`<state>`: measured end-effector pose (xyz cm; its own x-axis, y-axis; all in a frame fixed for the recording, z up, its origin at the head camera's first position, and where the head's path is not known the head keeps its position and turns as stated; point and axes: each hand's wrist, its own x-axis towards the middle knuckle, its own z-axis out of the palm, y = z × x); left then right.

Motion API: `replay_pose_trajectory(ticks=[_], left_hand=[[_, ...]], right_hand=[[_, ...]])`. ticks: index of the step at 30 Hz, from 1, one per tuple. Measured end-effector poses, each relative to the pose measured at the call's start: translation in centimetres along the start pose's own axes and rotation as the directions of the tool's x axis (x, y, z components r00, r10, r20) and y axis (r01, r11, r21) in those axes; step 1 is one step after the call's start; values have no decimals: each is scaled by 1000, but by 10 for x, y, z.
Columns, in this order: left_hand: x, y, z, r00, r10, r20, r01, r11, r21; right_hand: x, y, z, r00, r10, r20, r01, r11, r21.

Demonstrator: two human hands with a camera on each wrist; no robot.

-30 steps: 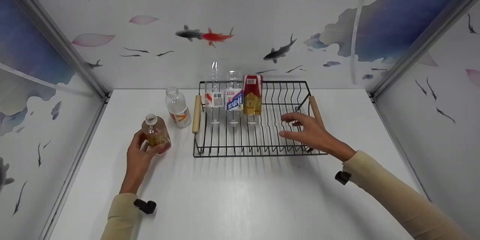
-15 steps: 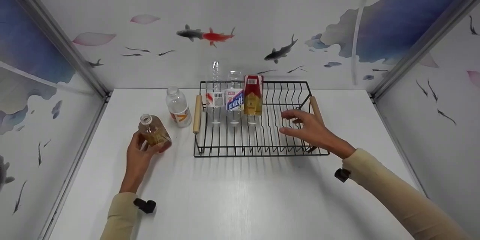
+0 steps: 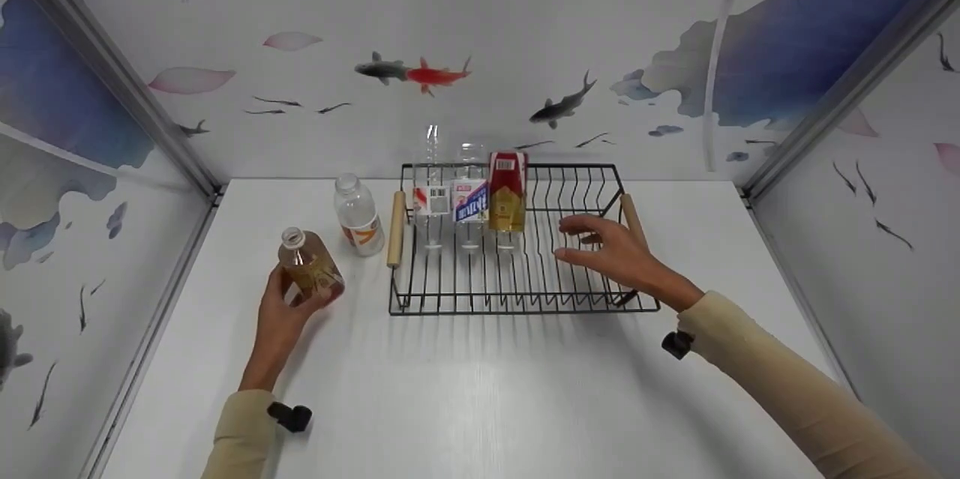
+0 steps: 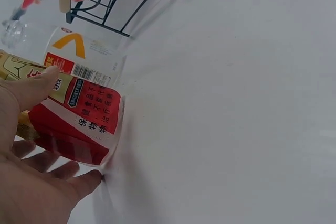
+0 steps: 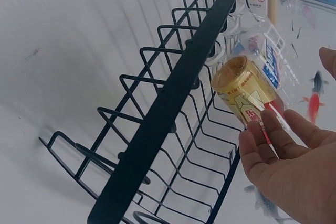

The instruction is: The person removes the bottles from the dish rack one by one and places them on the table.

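My left hand [image 3: 281,310] grips an uncapped bottle with a red and gold label [image 3: 309,270] [image 4: 73,119], tilted a little to the left on the white table. A second clear bottle with an orange mark [image 3: 358,217] [image 4: 86,59] stands just behind it. My right hand [image 3: 607,254] [image 5: 294,166] hovers open over the right half of the black wire rack [image 3: 517,291] [image 5: 173,108], holding nothing. Three bottles stand upside down in the rack's left rows: two clear ones [image 3: 431,194] [image 3: 469,198] and a red and gold one [image 3: 507,194] [image 5: 247,90].
The rack has wooden handles at its left [image 3: 395,228] and right [image 3: 630,220] ends. Walls papered with fish enclose the white table [image 3: 480,389] at the back and on both sides. Small black camera mounts sit at both wrists.
The left hand has tipped the bottle slightly to the left and lifted it a touch. The right hand has drifted a little up and left over the rack, still open.
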<state>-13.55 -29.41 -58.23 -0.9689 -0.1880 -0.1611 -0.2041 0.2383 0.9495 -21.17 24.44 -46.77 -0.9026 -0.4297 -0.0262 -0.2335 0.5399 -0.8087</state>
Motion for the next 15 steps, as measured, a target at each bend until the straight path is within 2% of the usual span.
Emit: replay_pose_trajectory(ticks=[5, 11, 15], left_hand=[[-9, 1, -3, 999, -46, -3, 46, 997, 65], [-27, 5, -4, 998, -38, -59, 46, 988, 146], [-37, 10, 1, 998, -34, -51, 43, 983, 179]], right_hand=[[1, 2, 0, 1000, -2, -4, 2, 1000, 1], [2, 4, -1, 1000, 1, -16, -1, 1000, -9], [2, 7, -4, 1000, -1, -20, 1, 1000, 1]])
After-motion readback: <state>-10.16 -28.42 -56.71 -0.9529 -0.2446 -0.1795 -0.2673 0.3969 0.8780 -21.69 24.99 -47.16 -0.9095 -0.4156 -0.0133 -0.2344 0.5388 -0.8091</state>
